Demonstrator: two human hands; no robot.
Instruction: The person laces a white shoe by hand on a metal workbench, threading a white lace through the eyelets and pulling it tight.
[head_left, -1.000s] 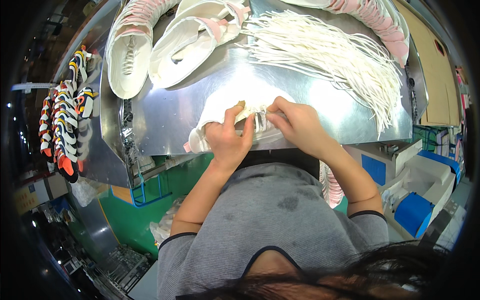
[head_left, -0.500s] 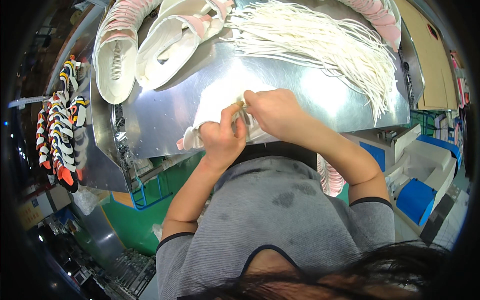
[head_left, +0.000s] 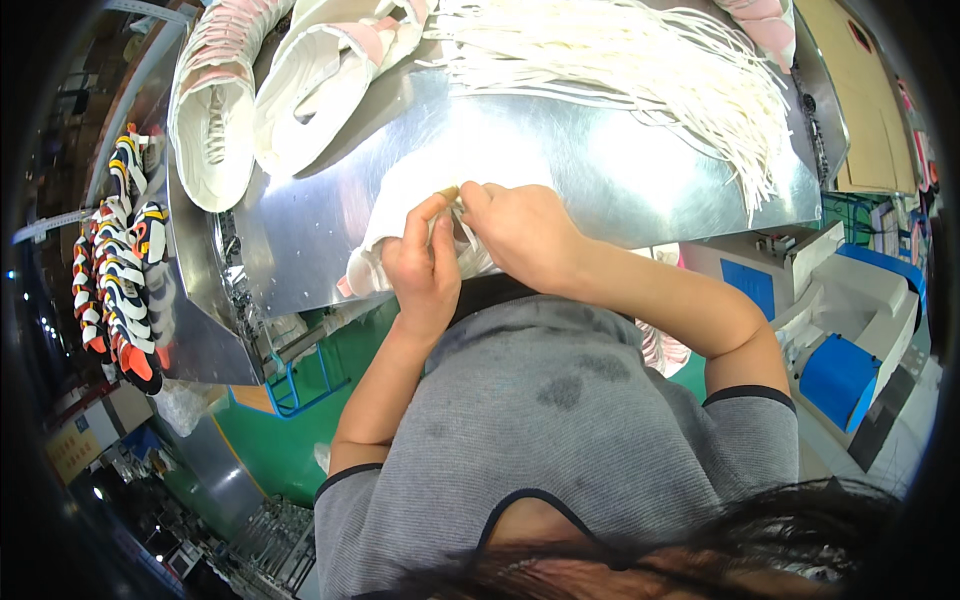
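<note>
A white shoe upper (head_left: 400, 190) with a small pink tab lies at the near edge of the metal table, washed out by glare. My left hand (head_left: 424, 268) is closed at its near side, thumb and index finger together; something tan covers the index fingertip. Against it, my right hand (head_left: 522, 238) pinches with thumb and forefinger, the other fingers curled in. A thin white shoelace (head_left: 459, 212) shows between the two hands. Exactly what each fingertip grips is partly hidden.
Loose white shoelaces (head_left: 620, 65) are heaped across the table's far side. White-and-pink shoe uppers (head_left: 215, 140) stand in stacked rows at far left, with more (head_left: 765, 30) at far right. Colourful shoe parts (head_left: 125, 270) hang beyond the left edge. A white-and-blue machine (head_left: 840, 350) stands right.
Both hands have shifted slightly left in view along with the shoe upper. My left index finger has straightened upward, and the fingertips of both hands now meet more closely.
</note>
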